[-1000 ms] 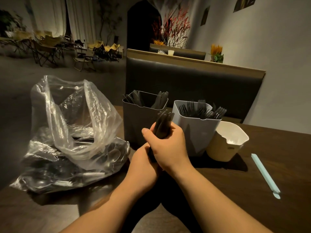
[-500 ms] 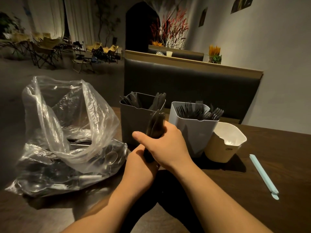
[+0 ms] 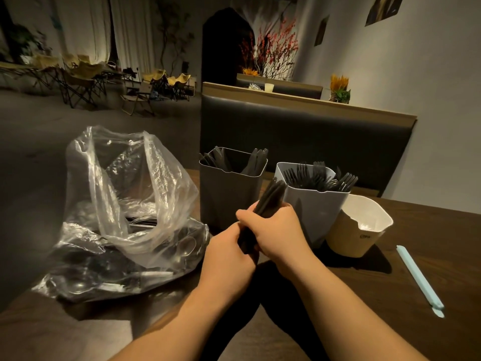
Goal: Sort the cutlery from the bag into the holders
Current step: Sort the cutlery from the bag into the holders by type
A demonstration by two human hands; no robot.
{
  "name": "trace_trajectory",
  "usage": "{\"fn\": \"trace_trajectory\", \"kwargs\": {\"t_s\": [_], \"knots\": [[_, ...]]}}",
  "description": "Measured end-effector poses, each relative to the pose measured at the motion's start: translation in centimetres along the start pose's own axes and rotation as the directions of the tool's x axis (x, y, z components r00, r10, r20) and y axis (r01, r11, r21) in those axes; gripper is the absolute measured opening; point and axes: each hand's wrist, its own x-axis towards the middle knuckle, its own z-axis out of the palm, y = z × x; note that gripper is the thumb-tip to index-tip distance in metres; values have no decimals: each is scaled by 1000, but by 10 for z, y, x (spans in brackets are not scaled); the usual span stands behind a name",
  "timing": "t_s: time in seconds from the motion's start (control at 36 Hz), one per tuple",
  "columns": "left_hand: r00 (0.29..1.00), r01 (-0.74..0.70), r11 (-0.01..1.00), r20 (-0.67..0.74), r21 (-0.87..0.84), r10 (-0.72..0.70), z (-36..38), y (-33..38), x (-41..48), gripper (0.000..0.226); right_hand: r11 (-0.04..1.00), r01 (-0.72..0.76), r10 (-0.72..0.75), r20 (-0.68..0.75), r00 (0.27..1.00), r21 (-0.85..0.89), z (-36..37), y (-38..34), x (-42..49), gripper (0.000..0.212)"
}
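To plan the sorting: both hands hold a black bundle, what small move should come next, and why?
Probably lift the bundle toward the dark holder: its ends look flat like the pieces there, while the grey holder holds forks.

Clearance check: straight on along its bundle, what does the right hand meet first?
Likely the grey holder: the bundle in the right hand overlaps its left corner, beside the dark holder. Depth unclear.

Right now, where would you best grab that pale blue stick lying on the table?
Pinch the pale blue stick near its middle, from above, across its narrow width: it lies flat on the dark wooden table, long and thin.
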Motion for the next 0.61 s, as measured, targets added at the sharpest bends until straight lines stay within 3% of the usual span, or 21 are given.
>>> {"fn": "trace_trajectory", "kwargs": {"t_s": [0.14, 0.22, 0.42, 0.61], "knots": [[997, -40, 999, -65, -9, 39, -8, 9, 3, 23, 989, 120, -110, -115, 987, 85, -4, -22, -7, 16], [991, -32, 999, -131, 10, 33, -10, 10, 3, 24, 959, 217, -178, -209, 962, 183, -16, -47, -5, 15], [983, 36, 983, -171, -182, -67, -13, 9, 9, 21, 878, 439, -338, -401, 851, 192, -45, -123, 28, 18], [994, -12, 977, -113, -211, -12, -14, 18, 6, 21, 935, 355, -341, -291, 894, -6, -15, -110, 79, 10]]}}
